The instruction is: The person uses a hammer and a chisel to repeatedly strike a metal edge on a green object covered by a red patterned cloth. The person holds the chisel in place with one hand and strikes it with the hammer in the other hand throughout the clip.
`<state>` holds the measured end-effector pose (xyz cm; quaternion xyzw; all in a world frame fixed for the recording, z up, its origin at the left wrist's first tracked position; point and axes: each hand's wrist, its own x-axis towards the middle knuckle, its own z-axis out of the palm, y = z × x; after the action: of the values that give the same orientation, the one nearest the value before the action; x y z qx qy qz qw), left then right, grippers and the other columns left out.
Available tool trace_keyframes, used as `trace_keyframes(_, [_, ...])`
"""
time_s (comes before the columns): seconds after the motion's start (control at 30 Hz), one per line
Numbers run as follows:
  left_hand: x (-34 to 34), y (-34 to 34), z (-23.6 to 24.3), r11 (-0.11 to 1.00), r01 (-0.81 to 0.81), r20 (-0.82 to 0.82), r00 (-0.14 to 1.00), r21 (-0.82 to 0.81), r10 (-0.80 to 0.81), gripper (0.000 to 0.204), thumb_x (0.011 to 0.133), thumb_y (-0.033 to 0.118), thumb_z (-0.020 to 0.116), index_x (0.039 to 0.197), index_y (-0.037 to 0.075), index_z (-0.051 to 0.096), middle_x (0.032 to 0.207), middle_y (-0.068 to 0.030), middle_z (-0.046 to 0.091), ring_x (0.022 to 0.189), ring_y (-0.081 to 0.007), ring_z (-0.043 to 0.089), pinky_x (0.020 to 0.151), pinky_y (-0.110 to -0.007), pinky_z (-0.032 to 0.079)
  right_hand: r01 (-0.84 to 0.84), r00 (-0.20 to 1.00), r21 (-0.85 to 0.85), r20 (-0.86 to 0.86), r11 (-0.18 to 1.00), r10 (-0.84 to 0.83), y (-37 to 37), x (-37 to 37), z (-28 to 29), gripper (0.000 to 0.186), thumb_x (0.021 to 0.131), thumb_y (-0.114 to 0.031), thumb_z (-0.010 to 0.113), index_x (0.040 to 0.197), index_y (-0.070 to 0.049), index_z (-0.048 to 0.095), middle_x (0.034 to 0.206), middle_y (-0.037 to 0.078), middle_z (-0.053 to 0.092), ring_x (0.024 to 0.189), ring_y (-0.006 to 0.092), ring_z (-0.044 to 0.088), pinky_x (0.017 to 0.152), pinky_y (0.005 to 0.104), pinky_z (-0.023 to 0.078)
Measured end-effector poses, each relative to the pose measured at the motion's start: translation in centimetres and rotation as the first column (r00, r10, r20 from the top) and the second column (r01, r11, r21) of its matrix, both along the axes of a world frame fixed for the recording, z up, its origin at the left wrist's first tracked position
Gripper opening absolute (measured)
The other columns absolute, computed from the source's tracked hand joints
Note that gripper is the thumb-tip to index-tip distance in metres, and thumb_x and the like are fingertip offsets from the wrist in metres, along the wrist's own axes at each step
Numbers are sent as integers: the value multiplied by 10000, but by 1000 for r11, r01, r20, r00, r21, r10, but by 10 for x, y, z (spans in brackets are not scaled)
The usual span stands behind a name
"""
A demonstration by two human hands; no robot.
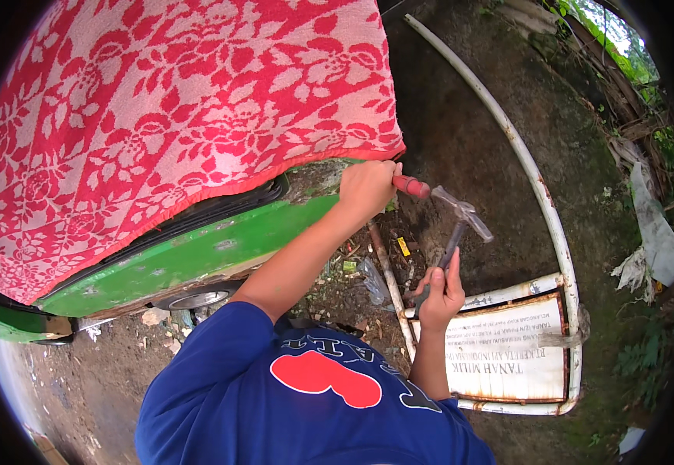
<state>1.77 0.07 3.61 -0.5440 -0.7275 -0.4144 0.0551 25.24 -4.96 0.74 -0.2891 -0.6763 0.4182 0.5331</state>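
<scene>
My left hand (pixel 366 188) is closed round a red-handled tool (pixel 411 186) at the corner of a green car body (pixel 221 244). Only the handle's butt end shows, pointing right; the rest of it is hidden by my fingers, so its kind cannot be told. In my right hand (pixel 439 296) is a hammer (pixel 452 246), gripped by its dark handle with the head up. The metal head is just right of the red handle's end, with a small gap seen between them. Worn, patchy paint and bare metal (pixel 318 180) show beside my left hand.
A red and pink flowered blanket (pixel 221 93) drapes over the car. On the right lies a bent white pipe frame (pixel 534 170) with a rusty white sign (pixel 507 349). A rusty rod (pixel 383 263), a yellow packet (pixel 404 246) and litter lie on the dirt ground.
</scene>
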Motion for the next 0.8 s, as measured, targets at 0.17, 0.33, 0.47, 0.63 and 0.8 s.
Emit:
trace_keyframes(0.17, [5, -3, -1, 1000, 17, -10, 1000, -10, -17, 325, 957, 302, 534, 745, 80, 641, 701, -139, 657, 671, -371, 644, 610, -488, 492, 30, 981, -84, -190, 996, -45, -1, 2, 0, 491, 996, -49, 490, 1471, 2, 377, 746, 44, 545, 587, 82, 475, 532, 236, 451])
trace_keyframes(0.33, [-2, -2, -21, 999, 37, 7, 999, 0, -37, 336, 965, 317, 523, 739, 83, 612, 708, -126, 639, 697, -360, 637, 621, -479, 487, -31, 994, -191, -109, 981, 10, -2, 7, -14, 493, 1000, -76, 506, 1469, 4, 377, 754, 45, 546, 613, 81, 484, 516, 237, 458])
trace_keyframes(0.47, [-8, -26, -27, 992, 99, -57, 994, 78, -94, 333, 952, 310, 552, 714, 76, 553, 689, -114, 586, 688, -338, 613, 606, -457, 477, 6, 984, -255, -173, 967, -52, -3, 18, -21, 520, 1009, -88, 485, 1500, -28, 324, 731, 42, 516, 583, 94, 487, 501, 247, 452])
trace_keyframes(0.63, [-9, -40, -39, 967, 105, -101, 991, 232, -84, 319, 913, 251, 624, 689, 60, 499, 650, -115, 509, 626, -328, 556, 563, -438, 438, -45, 983, -339, -185, 940, -20, -7, 26, -35, 507, 1006, -90, 508, 1481, -4, 352, 771, 31, 532, 632, 78, 484, 508, 241, 470])
trace_keyframes(0.8, [-15, -44, -37, 978, 101, -127, 989, 185, -78, 318, 914, 263, 618, 683, 70, 516, 654, -114, 529, 637, -328, 574, 562, -437, 454, -82, 984, -358, -175, 930, 19, -9, 23, -37, 497, 1002, -72, 499, 1475, 0, 364, 776, 33, 538, 637, 76, 491, 518, 238, 476])
